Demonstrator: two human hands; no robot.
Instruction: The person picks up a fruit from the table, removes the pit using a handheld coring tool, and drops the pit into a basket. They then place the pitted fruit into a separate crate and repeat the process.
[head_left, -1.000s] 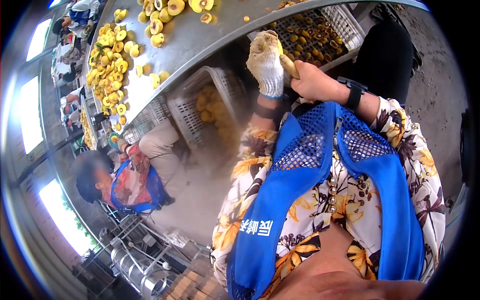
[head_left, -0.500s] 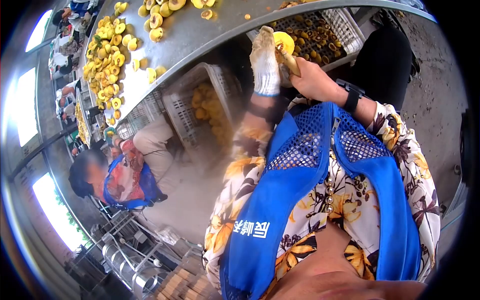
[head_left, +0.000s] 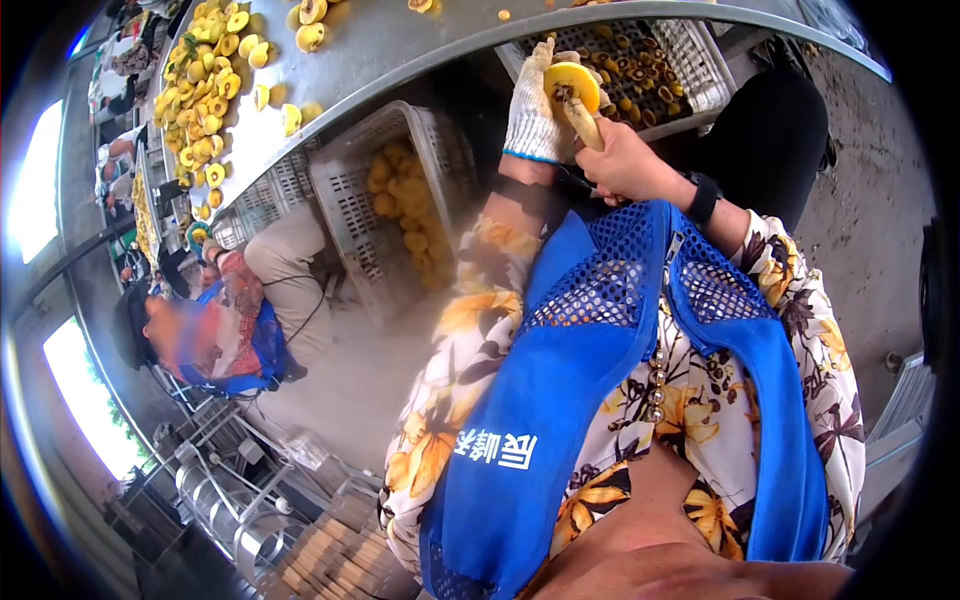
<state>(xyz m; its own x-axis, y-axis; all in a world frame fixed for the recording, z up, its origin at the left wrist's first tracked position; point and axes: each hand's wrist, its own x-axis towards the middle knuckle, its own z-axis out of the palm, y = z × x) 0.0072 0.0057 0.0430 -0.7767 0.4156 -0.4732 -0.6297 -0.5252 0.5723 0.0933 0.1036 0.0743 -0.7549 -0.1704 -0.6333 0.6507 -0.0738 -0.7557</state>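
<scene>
My left hand [head_left: 533,122], in a white knit glove with a stained top, holds a yellow fruit half [head_left: 572,80] with its cut face toward me. My right hand [head_left: 632,165] is bare and wraps round a pale-handled tool [head_left: 581,122], whose tip meets the dark centre of the fruit half. Both hands are close together, in front of my blue vest. Beyond them, a pale crate [head_left: 700,68] holds many small brown and yellow pieces.
A metal table [head_left: 400,50] crosses the top, with a heap of yellow fruit halves [head_left: 205,95] on its left part. Left of my arm stands a crate [head_left: 345,215] with yellow fruit inside. A seated co-worker [head_left: 235,330] is at left, near metal equipment [head_left: 235,510].
The fruit half now shows more of its cut face, and my gloved hand has turned around it. The tool's tip is now at the fruit's centre. The surroundings have shifted left with the view.
</scene>
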